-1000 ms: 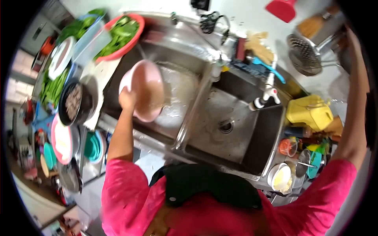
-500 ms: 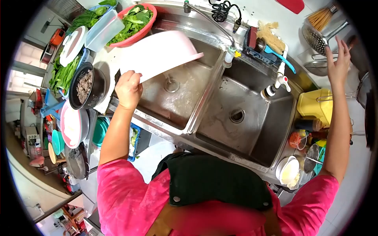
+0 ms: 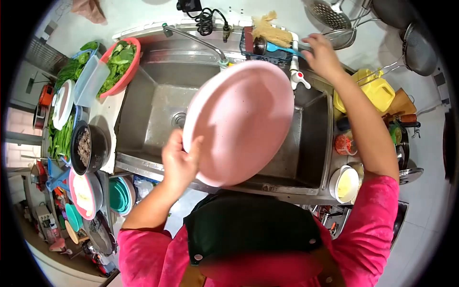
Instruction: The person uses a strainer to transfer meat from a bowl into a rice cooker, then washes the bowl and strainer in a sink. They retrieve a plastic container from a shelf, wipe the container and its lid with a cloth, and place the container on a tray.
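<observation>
My left hand (image 3: 180,158) grips the near-left rim of a pale pink basin (image 3: 244,122), thumb on the inner side. The basin is tilted, its inside facing me, above the double sink (image 3: 158,91) and hiding much of it. My right hand (image 3: 322,56), fingers apart, is over the back right corner of the sink. Its fingertips are close to the end of a blue handle (image 3: 282,48); contact cannot be made out. That handle rests on a dark caddy (image 3: 247,43) with a tan loofah-like scrubber (image 3: 271,29). A white tap (image 3: 299,79) is below my right hand.
A red basin of leafy greens (image 3: 129,76) and a black pot of minced food (image 3: 98,146) stand at the left. The metal faucet (image 3: 198,40) arches behind the pink basin. Strainers (image 3: 418,48) hang at the right, above a yellow jug (image 3: 373,88). A white bowl (image 3: 343,184) sits by the sink's right edge.
My left hand has brought the pink basin rightward from the left sink and turned its inside toward me. My right hand has come from the hanging skimmer to the caddy's blue handle.
</observation>
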Demonstrator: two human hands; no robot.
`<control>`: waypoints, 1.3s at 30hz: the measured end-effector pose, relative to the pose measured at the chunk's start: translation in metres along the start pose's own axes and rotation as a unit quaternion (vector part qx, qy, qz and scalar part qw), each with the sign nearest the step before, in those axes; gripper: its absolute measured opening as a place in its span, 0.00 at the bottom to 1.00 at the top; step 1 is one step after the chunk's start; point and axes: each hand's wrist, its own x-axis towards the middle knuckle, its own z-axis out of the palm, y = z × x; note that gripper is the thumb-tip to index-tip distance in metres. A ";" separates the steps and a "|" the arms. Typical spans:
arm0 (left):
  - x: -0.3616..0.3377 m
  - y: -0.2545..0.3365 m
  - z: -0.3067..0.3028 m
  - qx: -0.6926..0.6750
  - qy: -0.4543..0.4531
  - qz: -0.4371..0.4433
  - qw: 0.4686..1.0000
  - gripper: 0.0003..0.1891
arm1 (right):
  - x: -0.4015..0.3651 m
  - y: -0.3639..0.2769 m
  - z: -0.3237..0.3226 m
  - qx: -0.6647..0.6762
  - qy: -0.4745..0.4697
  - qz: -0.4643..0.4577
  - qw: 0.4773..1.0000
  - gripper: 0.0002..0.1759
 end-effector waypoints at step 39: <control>0.050 -0.137 0.208 -0.336 -0.029 -0.361 0.869 0.05 | -0.273 -0.025 0.267 0.337 -0.525 0.112 0.773 0.15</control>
